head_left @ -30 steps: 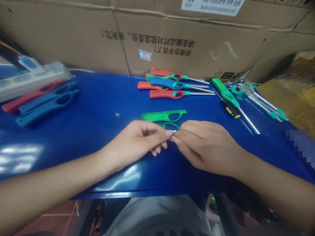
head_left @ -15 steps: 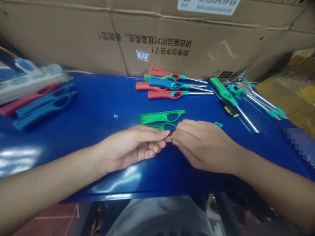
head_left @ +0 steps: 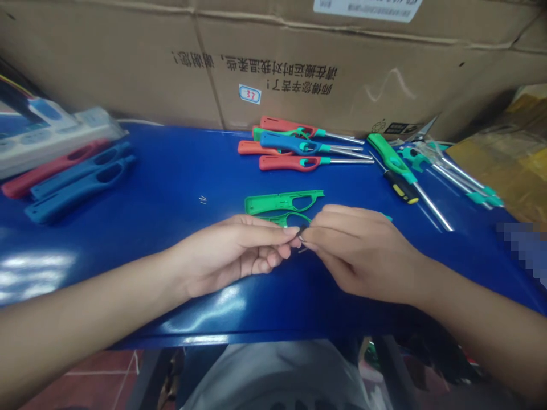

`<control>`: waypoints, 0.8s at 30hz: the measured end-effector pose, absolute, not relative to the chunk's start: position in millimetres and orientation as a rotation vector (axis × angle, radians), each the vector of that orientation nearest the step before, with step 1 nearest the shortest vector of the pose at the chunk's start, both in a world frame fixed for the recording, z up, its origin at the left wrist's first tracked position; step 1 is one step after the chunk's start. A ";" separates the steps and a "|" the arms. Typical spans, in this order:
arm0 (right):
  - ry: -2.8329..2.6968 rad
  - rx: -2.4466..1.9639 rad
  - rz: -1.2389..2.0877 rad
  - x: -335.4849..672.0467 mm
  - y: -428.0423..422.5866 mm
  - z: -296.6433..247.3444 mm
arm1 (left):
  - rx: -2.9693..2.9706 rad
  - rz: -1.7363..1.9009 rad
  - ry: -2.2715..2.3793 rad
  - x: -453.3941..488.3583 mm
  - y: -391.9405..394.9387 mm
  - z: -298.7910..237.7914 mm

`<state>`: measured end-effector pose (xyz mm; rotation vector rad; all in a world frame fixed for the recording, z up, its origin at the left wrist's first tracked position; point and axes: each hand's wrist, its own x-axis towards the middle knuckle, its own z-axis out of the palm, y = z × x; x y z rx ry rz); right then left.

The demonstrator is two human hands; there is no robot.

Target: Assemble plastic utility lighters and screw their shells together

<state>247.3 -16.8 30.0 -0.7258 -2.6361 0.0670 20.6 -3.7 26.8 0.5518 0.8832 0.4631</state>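
Observation:
My left hand (head_left: 243, 247) pinches a small black part (head_left: 301, 230) between thumb and fingertips. My right hand (head_left: 363, 250) meets it from the other side, its fingers closed at the same part. A thin pale wire or pin shows just below the right fingertips; most of what they grip is hidden. Right behind my hands lie two green lighter handle halves, one (head_left: 284, 201) with its hollow inside facing up, the other (head_left: 282, 219) partly covered by my left hand. A teal scrap (head_left: 386, 217) peeks out behind my right hand.
Assembled lighters (head_left: 290, 164) lie before a cardboard box (head_left: 141, 68). To the right are a green lighter (head_left: 391, 154), a screwdriver (head_left: 400, 187), metal tubes (head_left: 459, 179) and a blade (head_left: 427, 128). Handle shells (head_left: 81, 188) and a power strip (head_left: 51, 139) are at left; tiny pins (head_left: 202, 199) lie mid-table.
The view has shifted slightly. Both hands stay together at the small black part, and the right fingers have turned a little, with a thin pale piece now showing below them.

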 end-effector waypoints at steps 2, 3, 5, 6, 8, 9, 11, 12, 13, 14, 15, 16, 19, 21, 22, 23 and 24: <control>-2.649 -0.726 -0.039 246.4 -17.4 28.3 | 0.541 0.461 0.884 21.4 -3.9 26.9; -2.650 -0.720 -0.114 245.2 -18.2 27.6 | 0.526 0.459 0.885 21.9 -3.9 26.6; -2.631 -0.713 -0.236 242.3 -20.0 26.4 | 0.489 0.454 0.893 22.8 -3.8 25.8; -2.621 -0.708 -0.268 241.1 -20.7 25.9 | 0.479 0.449 0.901 23.1 -3.5 25.2; -2.635 -0.698 -0.265 240.1 -21.0 25.1 | 0.501 0.437 0.923 23.0 -2.3 24.0; -2.655 -0.700 -0.241 240.4 -20.6 24.8 | 0.528 0.431 0.935 22.7 -1.5 23.4; -2.688 -0.716 -0.183 241.9 -18.9 23.9 | 0.587 0.428 0.952 21.7 0.2 22.5; -2.692 -0.730 -0.145 242.9 -17.9 23.3 | 0.620 0.428 0.960 21.2 0.9 22.4; -2.685 -0.748 -0.102 243.9 -17.0 22.7 | 0.661 0.427 0.965 20.7 1.5 22.5; -2.674 -0.768 -0.045 244.8 -16.2 22.1 | 0.714 0.419 0.966 20.2 1.9 22.9; -2.664 -0.792 0.024 245.6 -15.4 21.6 | 0.779 0.410 0.964 19.8 2.2 23.7; -2.657 -0.825 0.098 246.4 -14.7 21.2 | 0.854 0.403 0.960 19.4 2.4 24.7; -2.613 -0.921 0.228 249.2 -12.2 20.7 | 1.099 0.448 0.976 18.1 2.7 29.2; -2.571 -0.940 0.234 251.3 -10.3 20.9 | 1.280 0.521 1.017 16.9 2.3 31.7; -2.551 -0.941 0.236 252.1 -9.4 21.1 | 1.379 0.556 1.038 16.3 1.8 32.4; -2.534 -0.941 0.243 252.7 -8.8 21.4 | 1.482 0.590 1.058 15.6 1.1 32.5; -2.523 -0.938 0.253 252.9 -8.5 21.9 | 1.587 0.621 1.072 14.9 0.3 32.2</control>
